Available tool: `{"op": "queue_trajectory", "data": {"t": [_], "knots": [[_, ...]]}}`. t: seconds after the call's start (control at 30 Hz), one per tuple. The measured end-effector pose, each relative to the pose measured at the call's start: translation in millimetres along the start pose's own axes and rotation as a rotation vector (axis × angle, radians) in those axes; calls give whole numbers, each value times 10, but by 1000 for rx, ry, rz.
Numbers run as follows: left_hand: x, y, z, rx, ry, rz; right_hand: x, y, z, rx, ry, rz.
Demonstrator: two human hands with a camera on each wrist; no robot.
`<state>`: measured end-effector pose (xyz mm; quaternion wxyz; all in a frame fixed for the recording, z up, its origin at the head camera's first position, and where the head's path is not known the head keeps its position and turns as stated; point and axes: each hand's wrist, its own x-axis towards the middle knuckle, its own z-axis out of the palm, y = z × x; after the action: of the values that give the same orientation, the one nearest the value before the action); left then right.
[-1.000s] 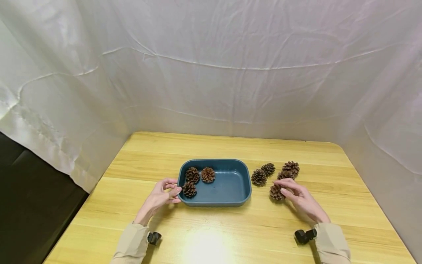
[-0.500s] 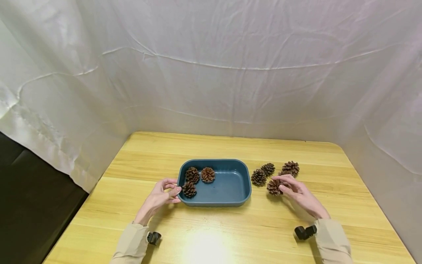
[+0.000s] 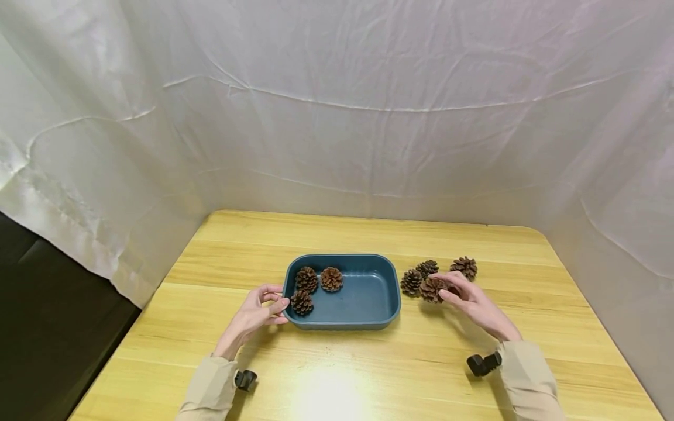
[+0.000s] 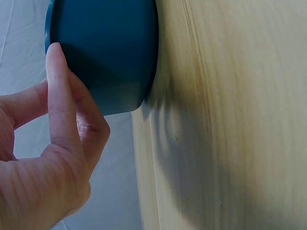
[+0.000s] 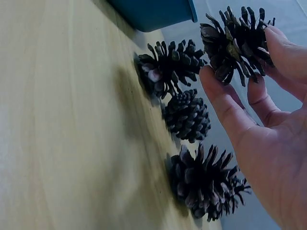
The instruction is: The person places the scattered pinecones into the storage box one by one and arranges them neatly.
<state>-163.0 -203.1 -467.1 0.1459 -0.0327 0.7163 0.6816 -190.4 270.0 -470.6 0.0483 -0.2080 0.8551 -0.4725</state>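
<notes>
A brown pine cone (image 3: 430, 290) is pinched between the thumb and fingers of my right hand (image 3: 478, 307). The right wrist view shows this pine cone (image 5: 234, 45) lifted above the table, higher than the ones lying there. My left hand (image 3: 255, 314) grips the left end of a dark blue rectangular tray (image 3: 347, 325), thumb at the rim. In the left wrist view the thumb lies against the tray's end wall (image 4: 108, 72), with other fingers partly hidden behind it. Three pine cones sit in the tray's left part, one of them a lighter reddish brown pine cone (image 3: 332, 279).
Right of the tray, a pine cone (image 3: 411, 283) and a darker, narrower pine cone (image 3: 427, 268) lie close together. Farther right is another pine cone (image 3: 464, 267), with one more partly hidden by the right hand. Pale curtains (image 3: 368, 146) surround the wooden table (image 3: 368, 374).
My right hand has raised the pine cone off the table and carried it left, toward the tray. The left hand and the tray have stayed in place.
</notes>
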Motion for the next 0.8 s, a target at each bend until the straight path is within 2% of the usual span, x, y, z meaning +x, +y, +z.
{"op": "queue_trajectory", "data": {"t": [0.5,0.8], "knots": [[-3,14,5,11,-16,1,211,-163,60,9,-27,-35],[6,0,-1,4,1,-10,340,-264,120,49,-61,-101]]}}
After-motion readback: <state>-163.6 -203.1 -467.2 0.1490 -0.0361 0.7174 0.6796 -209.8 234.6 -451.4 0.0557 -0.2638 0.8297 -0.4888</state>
